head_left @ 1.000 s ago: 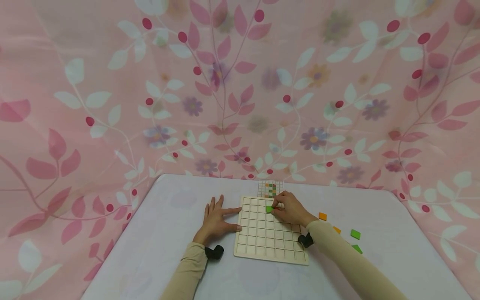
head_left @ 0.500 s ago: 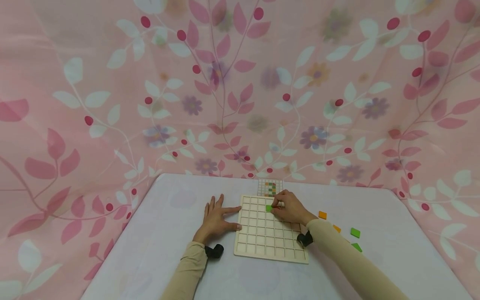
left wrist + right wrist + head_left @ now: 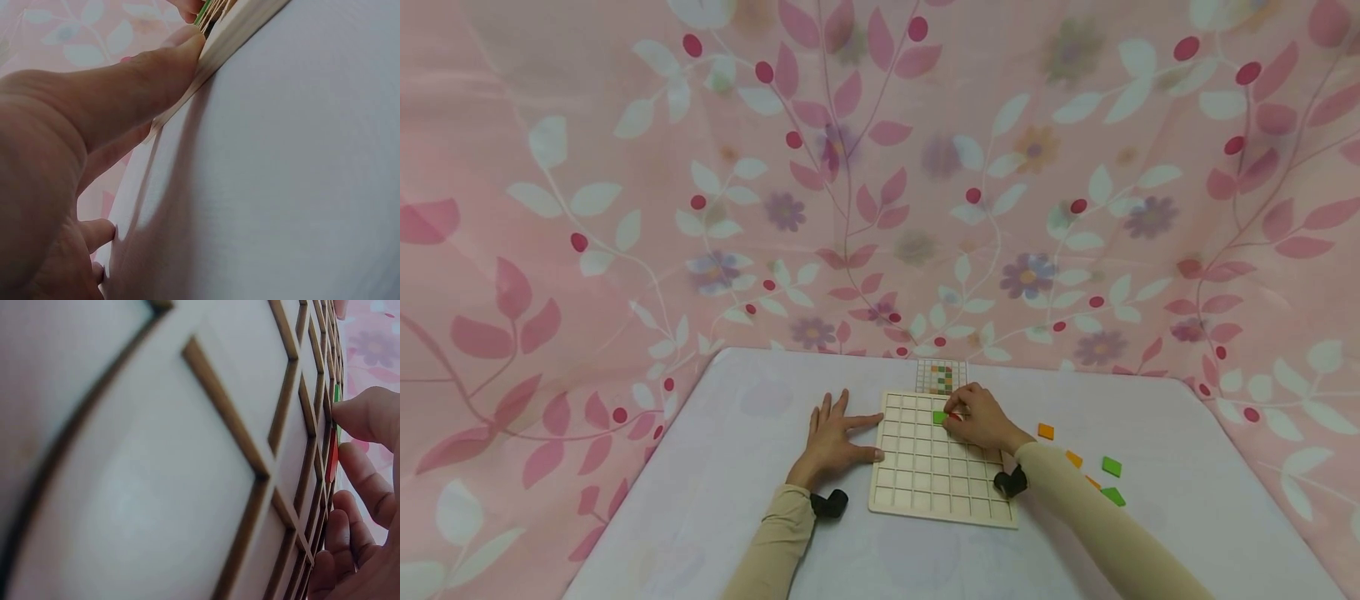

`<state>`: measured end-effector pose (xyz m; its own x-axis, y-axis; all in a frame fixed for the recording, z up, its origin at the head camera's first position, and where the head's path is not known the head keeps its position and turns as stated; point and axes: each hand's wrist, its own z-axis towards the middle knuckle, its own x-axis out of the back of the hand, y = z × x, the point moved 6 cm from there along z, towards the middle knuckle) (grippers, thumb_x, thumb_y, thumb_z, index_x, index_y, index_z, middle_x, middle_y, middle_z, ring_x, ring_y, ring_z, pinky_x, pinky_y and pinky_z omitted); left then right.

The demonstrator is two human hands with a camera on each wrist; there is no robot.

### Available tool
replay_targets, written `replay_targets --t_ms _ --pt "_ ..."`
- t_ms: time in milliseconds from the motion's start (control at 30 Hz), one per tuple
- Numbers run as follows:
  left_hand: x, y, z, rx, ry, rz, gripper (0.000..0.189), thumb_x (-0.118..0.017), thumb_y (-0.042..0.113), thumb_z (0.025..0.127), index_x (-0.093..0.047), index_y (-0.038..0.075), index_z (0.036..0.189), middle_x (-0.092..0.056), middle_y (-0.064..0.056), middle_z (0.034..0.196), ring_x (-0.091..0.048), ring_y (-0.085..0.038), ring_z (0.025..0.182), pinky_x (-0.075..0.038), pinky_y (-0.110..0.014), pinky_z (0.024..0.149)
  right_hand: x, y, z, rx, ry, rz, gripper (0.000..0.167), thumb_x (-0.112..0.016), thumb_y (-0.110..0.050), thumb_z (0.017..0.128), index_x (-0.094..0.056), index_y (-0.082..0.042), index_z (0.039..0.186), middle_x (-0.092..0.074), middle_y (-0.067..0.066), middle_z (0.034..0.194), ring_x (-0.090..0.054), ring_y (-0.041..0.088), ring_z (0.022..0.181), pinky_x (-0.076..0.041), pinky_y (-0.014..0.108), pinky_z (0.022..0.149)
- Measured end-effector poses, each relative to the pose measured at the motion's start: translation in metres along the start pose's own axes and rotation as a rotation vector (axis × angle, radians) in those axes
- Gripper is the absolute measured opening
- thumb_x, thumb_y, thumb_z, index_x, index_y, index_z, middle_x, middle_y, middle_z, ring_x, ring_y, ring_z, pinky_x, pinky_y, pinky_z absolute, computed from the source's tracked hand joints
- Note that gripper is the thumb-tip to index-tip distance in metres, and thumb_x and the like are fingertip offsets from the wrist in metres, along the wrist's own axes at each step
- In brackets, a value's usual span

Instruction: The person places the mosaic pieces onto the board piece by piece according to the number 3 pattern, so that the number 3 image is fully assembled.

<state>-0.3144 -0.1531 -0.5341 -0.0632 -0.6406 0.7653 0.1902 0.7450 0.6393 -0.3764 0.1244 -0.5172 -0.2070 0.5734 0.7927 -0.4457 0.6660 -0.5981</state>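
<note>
A pale square-celled wooden board [image 3: 913,461] lies on the table. My left hand [image 3: 832,442] is spread at its left side, with index finger and thumb touching the board's edge. In the left wrist view the thumb [image 3: 144,81] presses that edge. My right hand [image 3: 981,419] is over the board's far right part, thumb and fingertips bent around a small red tile [image 3: 332,456] at the grid. A green tile [image 3: 939,417] sits in a cell just left of these fingers. The fingers partly cover the red tile [image 3: 955,417], so its full shape is hidden.
A card [image 3: 931,379] printed with a coloured grid pattern lies behind the board. Right of the board are loose orange [image 3: 1046,432] and green tiles [image 3: 1112,467], some close to the right sleeve [image 3: 1097,517]. A pink floral curtain [image 3: 880,183] hangs behind the table.
The right hand's fingers have shifted slightly over the same spot, and more red shows beneath them than half a second ago. The left hand and board stay in place.
</note>
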Motion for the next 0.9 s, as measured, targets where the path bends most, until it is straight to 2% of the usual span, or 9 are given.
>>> replay_targets --t_ms 300,500,600,767,900 --pt "0.0001 -0.0001 -0.0002 -0.004 -0.003 -0.005 0.069 -0.093 0.046 0.079 -0.071 0.026 0.141 -0.019 -0.026 0.175 -0.002 -0.054 0.162 -0.001 -0.071 0.129 0.0009 -0.0031 -0.0024 -0.011 -0.002 0.019 0.016 -0.075 -0.023 0.097 -0.070 -0.012 0.108 -0.058 0.020 0.131 -0.053 0.036 0.115 -0.046 0.051 0.095" --pt "-0.0009 -0.0009 -0.0009 0.001 -0.006 -0.010 0.069 -0.093 0.046 0.079 -0.071 0.026 0.141 -0.020 -0.026 0.175 -0.002 -0.054 0.162 -0.001 -0.071 0.129 -0.0001 0.0004 -0.0025 -0.027 0.005 0.051 0.017 -0.076 -0.025 0.096 -0.070 -0.014 0.107 -0.058 0.019 0.132 -0.052 0.040 0.124 -0.047 0.060 0.104" --pt "-0.0005 -0.0008 -0.0009 0.003 -0.007 -0.005 0.069 -0.093 0.046 0.079 -0.071 0.026 0.141 -0.020 -0.025 0.175 -0.002 -0.053 0.162 -0.001 -0.071 0.129 -0.0002 0.0036 -0.0013 -0.030 0.012 0.070 0.020 -0.077 -0.026 0.096 -0.071 -0.014 0.110 -0.059 0.016 0.130 -0.053 0.037 0.124 -0.047 0.059 0.106" --pt "0.0004 0.0010 -0.0024 -0.001 -0.002 -0.011 0.069 -0.092 0.047 0.079 -0.071 0.026 0.141 -0.021 -0.025 0.175 -0.002 -0.053 0.163 -0.001 -0.071 0.129 0.0026 0.0047 -0.0013 0.003 0.046 0.089 0.030 -0.081 -0.024 0.094 -0.071 -0.009 0.118 -0.066 0.010 0.122 -0.059 0.027 0.115 -0.051 0.050 0.103" --pt "0.0011 0.0026 -0.0030 -0.004 -0.002 -0.013 0.068 -0.092 0.046 0.079 -0.071 0.025 0.141 -0.021 -0.026 0.174 -0.002 -0.054 0.162 -0.001 -0.072 0.128 0.0080 0.0009 -0.0040 0.045 0.074 0.098 0.031 -0.082 -0.021 0.094 -0.071 -0.005 0.118 -0.071 0.010 0.117 -0.062 0.026 0.109 -0.054 0.049 0.097"
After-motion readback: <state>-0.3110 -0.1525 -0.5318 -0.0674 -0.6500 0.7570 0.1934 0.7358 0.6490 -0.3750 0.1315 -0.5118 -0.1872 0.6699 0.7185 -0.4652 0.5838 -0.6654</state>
